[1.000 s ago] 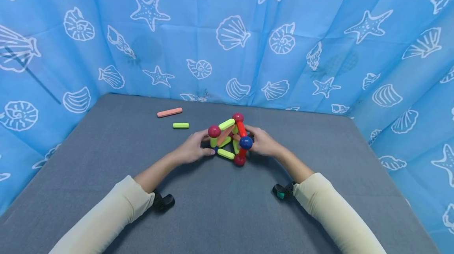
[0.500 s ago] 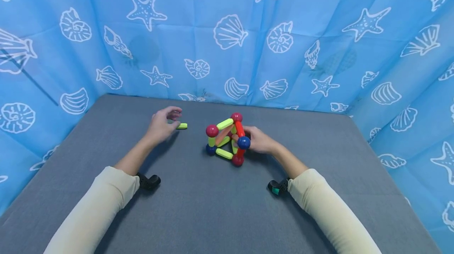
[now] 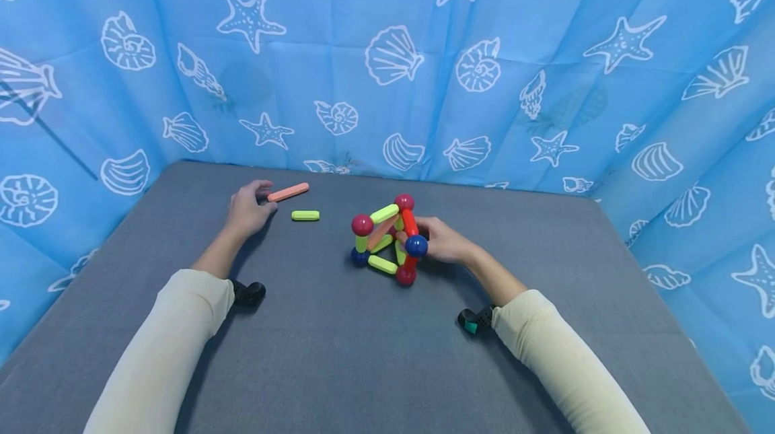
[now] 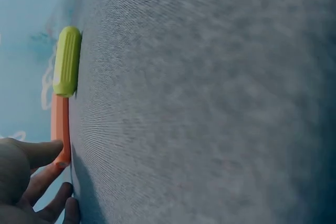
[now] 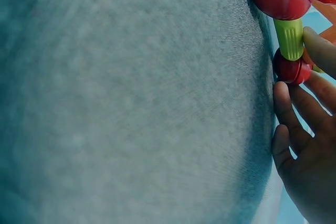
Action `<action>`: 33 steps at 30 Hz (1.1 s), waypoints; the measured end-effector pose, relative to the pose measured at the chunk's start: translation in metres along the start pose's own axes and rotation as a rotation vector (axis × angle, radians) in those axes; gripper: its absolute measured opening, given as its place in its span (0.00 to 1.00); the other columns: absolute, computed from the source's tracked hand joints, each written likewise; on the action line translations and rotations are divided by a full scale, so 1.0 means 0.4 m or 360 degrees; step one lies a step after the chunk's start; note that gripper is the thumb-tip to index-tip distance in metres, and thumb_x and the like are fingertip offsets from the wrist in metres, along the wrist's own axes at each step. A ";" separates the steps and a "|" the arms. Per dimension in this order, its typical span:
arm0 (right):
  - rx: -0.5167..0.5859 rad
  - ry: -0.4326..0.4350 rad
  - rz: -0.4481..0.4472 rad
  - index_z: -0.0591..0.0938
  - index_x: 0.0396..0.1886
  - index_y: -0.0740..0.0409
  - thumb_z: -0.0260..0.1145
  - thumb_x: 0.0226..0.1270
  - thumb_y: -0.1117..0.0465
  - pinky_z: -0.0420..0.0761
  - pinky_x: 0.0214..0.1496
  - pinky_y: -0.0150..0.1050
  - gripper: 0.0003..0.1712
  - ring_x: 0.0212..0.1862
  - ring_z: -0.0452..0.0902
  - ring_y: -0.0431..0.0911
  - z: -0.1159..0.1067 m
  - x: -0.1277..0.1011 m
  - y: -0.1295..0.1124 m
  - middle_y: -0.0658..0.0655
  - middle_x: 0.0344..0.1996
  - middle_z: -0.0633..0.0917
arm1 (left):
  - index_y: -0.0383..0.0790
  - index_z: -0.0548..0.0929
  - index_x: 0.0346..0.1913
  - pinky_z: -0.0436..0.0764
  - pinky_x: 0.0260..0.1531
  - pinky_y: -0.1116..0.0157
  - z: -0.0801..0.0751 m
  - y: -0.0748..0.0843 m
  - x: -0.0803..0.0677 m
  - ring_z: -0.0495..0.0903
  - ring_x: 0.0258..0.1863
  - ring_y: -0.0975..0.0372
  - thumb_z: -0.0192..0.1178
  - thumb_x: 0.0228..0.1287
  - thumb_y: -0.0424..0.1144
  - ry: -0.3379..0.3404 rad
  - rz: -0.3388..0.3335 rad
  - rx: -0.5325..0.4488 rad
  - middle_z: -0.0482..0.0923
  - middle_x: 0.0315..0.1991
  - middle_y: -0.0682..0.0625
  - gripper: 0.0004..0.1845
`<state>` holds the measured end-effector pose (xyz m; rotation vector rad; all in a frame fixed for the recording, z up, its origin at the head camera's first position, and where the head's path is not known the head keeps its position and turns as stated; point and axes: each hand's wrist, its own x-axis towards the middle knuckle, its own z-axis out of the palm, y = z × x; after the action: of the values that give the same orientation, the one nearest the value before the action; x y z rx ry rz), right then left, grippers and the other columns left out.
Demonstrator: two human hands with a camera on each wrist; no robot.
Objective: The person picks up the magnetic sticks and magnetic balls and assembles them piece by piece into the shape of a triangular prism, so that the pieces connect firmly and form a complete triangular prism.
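Against the fingers of the right hand (image 3: 445,243), which curl round its far side, the ball-and-rod frame (image 3: 389,240) stands largely built on the grey table (image 3: 375,346). Off to its left, the left hand (image 3: 245,208) touches the end of the orange rod (image 3: 288,192) with loosely bent fingers; that rod and the green rod (image 3: 305,215) beside it appear still unattached. No brand, label or writing is readable.
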<state>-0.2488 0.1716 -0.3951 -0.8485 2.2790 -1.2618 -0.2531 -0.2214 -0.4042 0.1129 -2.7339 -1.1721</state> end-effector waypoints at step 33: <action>0.0058 -0.0031 -0.0015 0.77 0.60 0.60 0.59 0.75 0.64 0.75 0.50 0.45 0.17 0.46 0.74 0.52 -0.003 -0.004 0.000 0.59 0.42 0.79 | 0.37 0.69 0.66 0.82 0.48 0.63 -0.043 0.074 -0.128 0.85 0.45 0.65 0.59 0.73 0.40 -0.0297 0.0266 -0.0995 0.81 0.50 0.42 0.24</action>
<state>-0.2483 0.1736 -0.3945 -0.8561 2.2327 -1.2897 -0.1997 -0.2065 -0.3773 -0.3082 -2.3143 -1.9874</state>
